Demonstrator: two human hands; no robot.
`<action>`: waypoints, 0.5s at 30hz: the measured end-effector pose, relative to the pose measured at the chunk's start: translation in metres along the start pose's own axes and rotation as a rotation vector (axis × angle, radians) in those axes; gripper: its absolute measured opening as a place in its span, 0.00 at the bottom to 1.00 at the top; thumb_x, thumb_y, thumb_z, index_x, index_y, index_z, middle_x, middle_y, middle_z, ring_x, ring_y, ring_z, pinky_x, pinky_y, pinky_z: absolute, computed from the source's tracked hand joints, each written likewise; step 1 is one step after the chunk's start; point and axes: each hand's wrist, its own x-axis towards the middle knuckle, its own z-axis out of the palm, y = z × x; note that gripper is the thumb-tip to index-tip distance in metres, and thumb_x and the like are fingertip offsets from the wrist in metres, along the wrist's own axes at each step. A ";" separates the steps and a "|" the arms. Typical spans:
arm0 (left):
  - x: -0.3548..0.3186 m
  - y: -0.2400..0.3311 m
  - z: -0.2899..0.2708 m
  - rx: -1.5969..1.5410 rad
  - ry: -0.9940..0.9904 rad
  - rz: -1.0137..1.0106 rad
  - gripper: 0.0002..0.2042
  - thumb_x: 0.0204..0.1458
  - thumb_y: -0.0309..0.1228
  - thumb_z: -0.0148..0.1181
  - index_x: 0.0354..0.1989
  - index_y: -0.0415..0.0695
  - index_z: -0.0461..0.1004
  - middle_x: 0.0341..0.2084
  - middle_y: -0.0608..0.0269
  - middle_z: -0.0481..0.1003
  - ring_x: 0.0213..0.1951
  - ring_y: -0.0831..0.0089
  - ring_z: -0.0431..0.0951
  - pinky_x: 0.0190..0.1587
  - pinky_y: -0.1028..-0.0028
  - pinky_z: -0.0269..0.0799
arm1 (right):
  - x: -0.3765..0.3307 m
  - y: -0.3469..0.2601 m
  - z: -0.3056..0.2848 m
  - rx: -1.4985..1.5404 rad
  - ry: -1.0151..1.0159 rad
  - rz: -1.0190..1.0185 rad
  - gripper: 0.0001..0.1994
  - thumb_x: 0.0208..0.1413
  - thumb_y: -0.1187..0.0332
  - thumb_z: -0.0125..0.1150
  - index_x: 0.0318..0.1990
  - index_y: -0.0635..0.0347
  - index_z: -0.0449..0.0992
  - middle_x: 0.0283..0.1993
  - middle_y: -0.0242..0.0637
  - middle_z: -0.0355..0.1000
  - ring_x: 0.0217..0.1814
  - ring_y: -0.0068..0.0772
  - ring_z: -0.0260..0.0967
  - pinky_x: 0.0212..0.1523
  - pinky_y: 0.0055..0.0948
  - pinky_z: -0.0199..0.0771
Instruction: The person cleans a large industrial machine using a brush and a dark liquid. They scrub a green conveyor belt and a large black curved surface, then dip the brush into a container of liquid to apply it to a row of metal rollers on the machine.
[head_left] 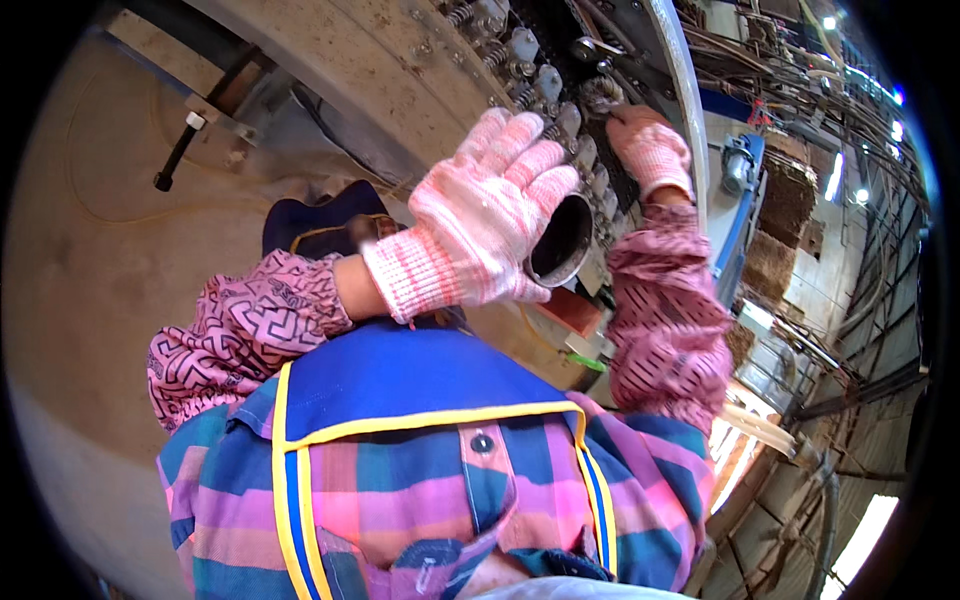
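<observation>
My left hand (485,215), in a white and pink knit glove, shows its back, with the fingers stretched out over a row of small fittings (548,85) on a machine. Between its thumb and index finger shows the round mouth of a dark hollow tube (562,240); whether the hand bears on it is hidden. Farther right, my right hand (650,150), gloved alike, reaches into the machine beside a curved pale rim. Its fingers curl down at a small whitish, shiny part (601,93). What they grip there cannot be made out.
A broad, dusty metal beam (370,60) crosses the upper left. A black-handled rod (178,160) sticks out from it. A pale curved rim (690,110) stands right of my right hand, with a blue frame (738,225) beyond. Below the tube is a reddish block (565,312).
</observation>
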 end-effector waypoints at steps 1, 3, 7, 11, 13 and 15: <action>-0.005 -0.005 0.000 0.016 0.016 0.012 0.51 0.24 0.55 0.79 0.62 0.47 0.66 0.62 0.55 0.67 0.69 0.50 0.58 0.74 0.51 0.48 | 0.007 0.003 0.012 -0.006 0.019 -0.057 0.20 0.61 0.50 0.49 0.53 0.43 0.80 0.53 0.50 0.77 0.55 0.54 0.75 0.55 0.46 0.76; -0.007 -0.009 0.000 0.038 0.094 0.000 0.51 0.24 0.56 0.79 0.62 0.47 0.66 0.62 0.55 0.67 0.69 0.49 0.59 0.74 0.51 0.49 | -0.019 -0.005 -0.028 -0.200 0.052 -0.226 0.21 0.60 0.51 0.52 0.56 0.45 0.79 0.53 0.50 0.77 0.57 0.52 0.74 0.58 0.43 0.73; -0.010 -0.020 0.002 -0.001 0.086 0.042 0.50 0.26 0.55 0.79 0.61 0.47 0.66 0.61 0.55 0.68 0.69 0.48 0.60 0.73 0.49 0.49 | -0.025 -0.027 -0.015 0.091 0.003 0.064 0.20 0.63 0.51 0.50 0.59 0.39 0.77 0.58 0.44 0.75 0.60 0.49 0.73 0.60 0.43 0.73; -0.006 -0.014 -0.003 0.062 0.080 0.053 0.50 0.29 0.64 0.72 0.58 0.40 0.69 0.58 0.53 0.70 0.70 0.53 0.58 0.76 0.53 0.40 | -0.019 -0.032 -0.008 0.164 0.064 -0.004 0.19 0.62 0.51 0.52 0.56 0.43 0.79 0.56 0.43 0.76 0.60 0.50 0.72 0.59 0.42 0.73; -0.003 -0.013 -0.008 0.007 0.151 0.055 0.47 0.27 0.60 0.74 0.55 0.39 0.71 0.54 0.53 0.73 0.67 0.53 0.63 0.75 0.52 0.44 | -0.025 0.001 -0.009 -0.073 0.094 -0.090 0.22 0.62 0.50 0.55 0.60 0.47 0.76 0.59 0.41 0.75 0.60 0.49 0.72 0.58 0.41 0.73; 0.001 -0.014 -0.021 -0.001 0.175 0.050 0.48 0.25 0.60 0.75 0.55 0.40 0.71 0.54 0.53 0.73 0.67 0.52 0.64 0.75 0.52 0.45 | -0.031 -0.024 -0.019 0.144 0.004 0.142 0.21 0.62 0.51 0.53 0.58 0.45 0.76 0.58 0.43 0.75 0.60 0.52 0.72 0.60 0.43 0.71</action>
